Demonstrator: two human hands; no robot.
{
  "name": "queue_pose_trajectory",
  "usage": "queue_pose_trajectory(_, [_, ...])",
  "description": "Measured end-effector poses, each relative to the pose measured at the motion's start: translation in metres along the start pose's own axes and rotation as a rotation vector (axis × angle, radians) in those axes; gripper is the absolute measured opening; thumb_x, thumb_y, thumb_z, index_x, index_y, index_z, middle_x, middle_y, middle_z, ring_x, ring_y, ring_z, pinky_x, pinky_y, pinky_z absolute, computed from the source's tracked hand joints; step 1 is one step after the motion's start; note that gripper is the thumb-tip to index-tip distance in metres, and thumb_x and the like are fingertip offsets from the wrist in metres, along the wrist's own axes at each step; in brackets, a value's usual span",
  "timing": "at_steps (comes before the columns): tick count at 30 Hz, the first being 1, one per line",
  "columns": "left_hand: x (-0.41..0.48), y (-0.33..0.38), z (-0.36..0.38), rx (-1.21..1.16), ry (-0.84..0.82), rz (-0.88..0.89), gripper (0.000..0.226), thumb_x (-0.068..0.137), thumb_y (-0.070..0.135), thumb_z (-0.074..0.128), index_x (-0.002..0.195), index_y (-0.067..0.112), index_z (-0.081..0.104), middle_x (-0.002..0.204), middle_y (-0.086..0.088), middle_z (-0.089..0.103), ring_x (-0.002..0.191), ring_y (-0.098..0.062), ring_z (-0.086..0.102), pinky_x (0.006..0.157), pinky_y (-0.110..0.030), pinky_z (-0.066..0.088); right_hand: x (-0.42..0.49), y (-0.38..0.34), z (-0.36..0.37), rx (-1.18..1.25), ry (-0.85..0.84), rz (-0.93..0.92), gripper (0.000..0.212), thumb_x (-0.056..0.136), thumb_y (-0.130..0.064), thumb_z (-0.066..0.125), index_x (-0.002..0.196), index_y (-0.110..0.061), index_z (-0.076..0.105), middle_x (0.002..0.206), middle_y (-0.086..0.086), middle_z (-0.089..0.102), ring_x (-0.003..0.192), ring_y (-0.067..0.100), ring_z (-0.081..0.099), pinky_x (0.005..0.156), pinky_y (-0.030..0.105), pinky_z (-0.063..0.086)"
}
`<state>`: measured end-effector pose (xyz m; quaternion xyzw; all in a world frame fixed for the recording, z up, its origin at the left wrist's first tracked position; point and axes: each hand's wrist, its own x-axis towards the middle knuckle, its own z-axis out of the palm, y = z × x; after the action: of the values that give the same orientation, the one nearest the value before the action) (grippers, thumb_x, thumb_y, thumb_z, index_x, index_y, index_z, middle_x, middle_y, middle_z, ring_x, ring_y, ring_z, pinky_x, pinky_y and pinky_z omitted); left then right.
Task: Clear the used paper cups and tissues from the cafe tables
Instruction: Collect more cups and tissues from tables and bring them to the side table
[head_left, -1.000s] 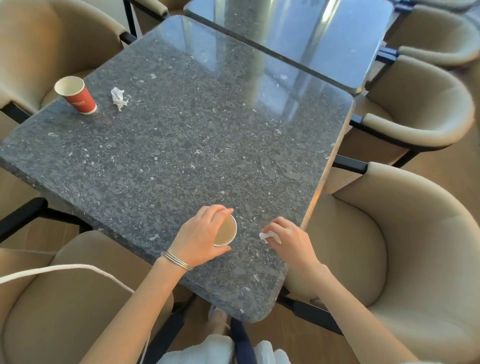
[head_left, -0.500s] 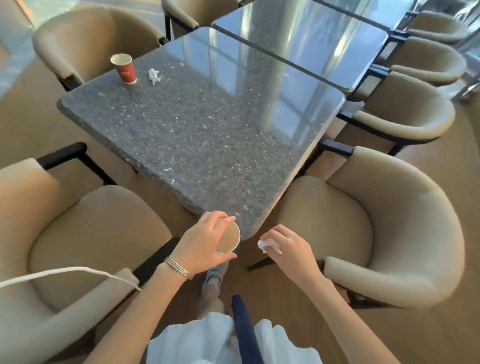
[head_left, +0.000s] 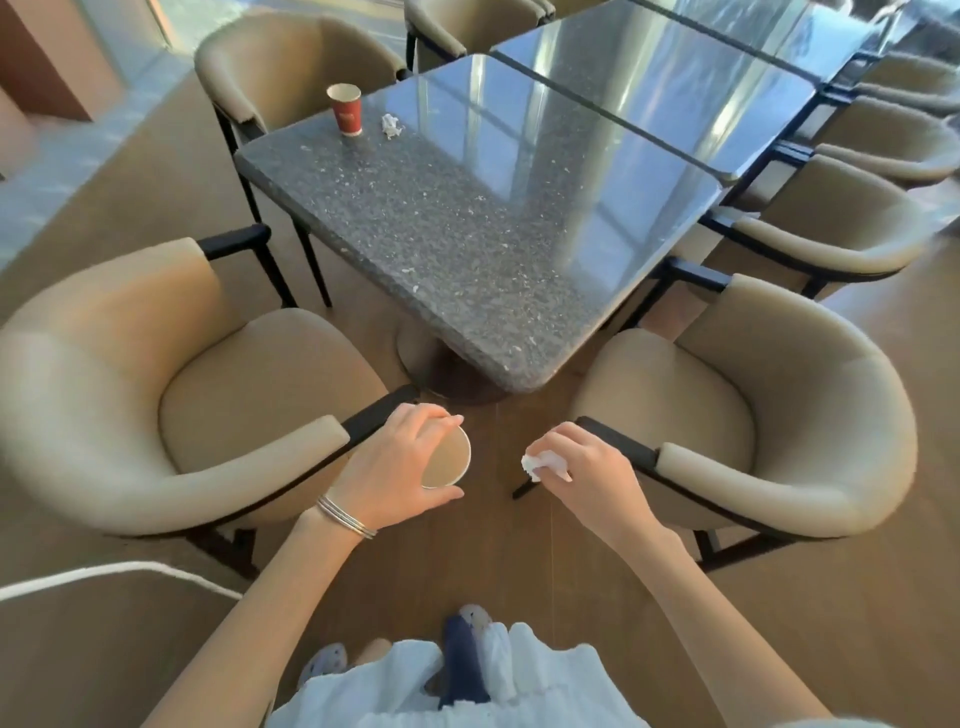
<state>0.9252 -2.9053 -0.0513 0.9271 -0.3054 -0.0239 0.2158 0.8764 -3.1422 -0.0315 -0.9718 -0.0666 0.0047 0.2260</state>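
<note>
My left hand (head_left: 395, 467) grips a paper cup (head_left: 447, 462) by its side, its open mouth facing me, above the wooden floor in front of the table corner. My right hand (head_left: 582, 470) pinches a crumpled white tissue (head_left: 540, 462) in its curled fingers. At the far left corner of the dark speckled table (head_left: 467, 234) stand a red paper cup (head_left: 346, 110) and, just right of it, a second crumpled tissue (head_left: 390, 126). Both hands are off the table, well short of that cup.
Beige armchairs flank me: one on the left (head_left: 171, 395), one on the right (head_left: 753, 415), their dark arm ends near my hands. More chairs ring the table, and a second glossy table (head_left: 675, 78) adjoins it behind. My feet stand on wooden floor.
I have stepped back from the table. Both hands came off the tabletop with the cup and the tissue and now hang over the floor between the two near chairs.
</note>
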Motion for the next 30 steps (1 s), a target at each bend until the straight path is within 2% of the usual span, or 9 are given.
queue_pose_trajectory(3, [-0.041, -0.017, -0.009, 0.011, 0.014, -0.045, 0.075, 0.066, 0.048, 0.077, 0.129, 0.019, 0.049, 0.126, -0.003, 0.052, 0.113, -0.023, 0.048, 0.083, -0.039, 0.052, -0.002, -0.039, 0.02, -0.021, -0.053, -0.056, 0.011, 0.086, -0.021, 0.061, 0.096, -0.022, 0.067, 0.103, -0.006, 0.06, 0.087, 0.012, 0.059, 0.068, 0.025, 0.05])
queue_pose_trajectory(5, [-0.074, -0.032, -0.015, 0.013, 0.006, -0.091, 0.074, 0.067, 0.049, 0.076, 0.13, 0.02, 0.048, 0.128, -0.003, 0.051, 0.114, -0.022, 0.047, 0.084, -0.038, 0.051, -0.005, -0.068, 0.036, -0.013, -0.088, -0.09, 0.012, 0.087, -0.021, 0.06, 0.098, -0.021, 0.067, 0.105, -0.005, 0.06, 0.09, 0.012, 0.059, 0.071, 0.023, 0.05])
queue_pose_trajectory(9, [-0.147, -0.069, -0.033, -0.006, -0.017, -0.143, 0.073, 0.068, 0.048, 0.075, 0.13, 0.019, 0.048, 0.129, -0.001, 0.048, 0.117, -0.02, 0.043, 0.084, -0.037, 0.051, -0.01, -0.135, 0.072, 0.0, -0.13, -0.101, 0.014, 0.087, -0.02, 0.059, 0.1, -0.021, 0.066, 0.106, -0.005, 0.06, 0.091, 0.013, 0.057, 0.07, 0.018, 0.044])
queue_pose_trajectory(15, [-0.26, -0.131, -0.073, -0.002, -0.016, -0.219, 0.072, 0.068, 0.046, 0.076, 0.129, 0.019, 0.05, 0.129, 0.002, 0.048, 0.117, -0.019, 0.042, 0.077, -0.034, 0.053, -0.026, -0.245, 0.135, 0.05, -0.189, -0.163, 0.016, 0.087, -0.021, 0.061, 0.102, -0.022, 0.064, 0.109, -0.004, 0.058, 0.096, 0.012, 0.058, 0.077, 0.022, 0.048])
queue_pose_trajectory(20, [-0.33, -0.174, -0.107, 0.017, 0.026, -0.308, 0.072, 0.066, 0.044, 0.078, 0.127, 0.017, 0.051, 0.126, 0.0, 0.051, 0.116, -0.021, 0.044, 0.082, -0.034, 0.05, -0.023, -0.325, 0.173, 0.078, -0.212, -0.27, 0.018, 0.082, -0.019, 0.066, 0.1, -0.021, 0.064, 0.103, -0.003, 0.061, 0.088, 0.012, 0.06, 0.069, 0.009, 0.04])
queue_pose_trajectory(21, [-0.343, -0.181, -0.113, 0.02, 0.039, -0.325, 0.072, 0.066, 0.043, 0.079, 0.127, 0.017, 0.052, 0.125, 0.0, 0.051, 0.116, -0.021, 0.044, 0.081, -0.034, 0.05, -0.021, -0.339, 0.18, 0.073, -0.223, -0.294, 0.019, 0.082, -0.019, 0.066, 0.101, -0.022, 0.064, 0.102, -0.003, 0.06, 0.086, 0.012, 0.06, 0.068, 0.01, 0.041])
queue_pose_trajectory(23, [-0.363, -0.195, -0.122, 0.024, 0.062, -0.354, 0.072, 0.065, 0.043, 0.079, 0.127, 0.016, 0.052, 0.125, -0.001, 0.052, 0.114, -0.021, 0.045, 0.083, -0.034, 0.049, -0.016, -0.364, 0.193, 0.057, -0.242, -0.332, 0.02, 0.082, -0.02, 0.066, 0.101, -0.024, 0.062, 0.103, -0.005, 0.06, 0.086, 0.012, 0.06, 0.07, 0.02, 0.052])
queue_pose_trajectory(25, [-0.379, -0.21, -0.127, 0.014, 0.077, -0.389, 0.073, 0.065, 0.042, 0.08, 0.127, 0.015, 0.052, 0.125, -0.002, 0.052, 0.114, -0.022, 0.046, 0.084, -0.035, 0.049, -0.01, -0.385, 0.205, 0.043, -0.253, -0.354, 0.021, 0.082, -0.02, 0.066, 0.101, -0.025, 0.062, 0.104, -0.006, 0.059, 0.088, 0.013, 0.06, 0.072, 0.029, 0.055])
queue_pose_trajectory(30, [-0.4, -0.257, -0.137, -0.013, 0.099, -0.45, 0.075, 0.065, 0.036, 0.081, 0.13, 0.014, 0.05, 0.126, -0.003, 0.052, 0.116, -0.023, 0.046, 0.086, -0.036, 0.05, 0.018, -0.42, 0.234, 0.039, -0.309, -0.374, 0.019, 0.084, -0.019, 0.064, 0.102, -0.024, 0.063, 0.103, -0.006, 0.058, 0.085, 0.014, 0.06, 0.069, 0.034, 0.055])
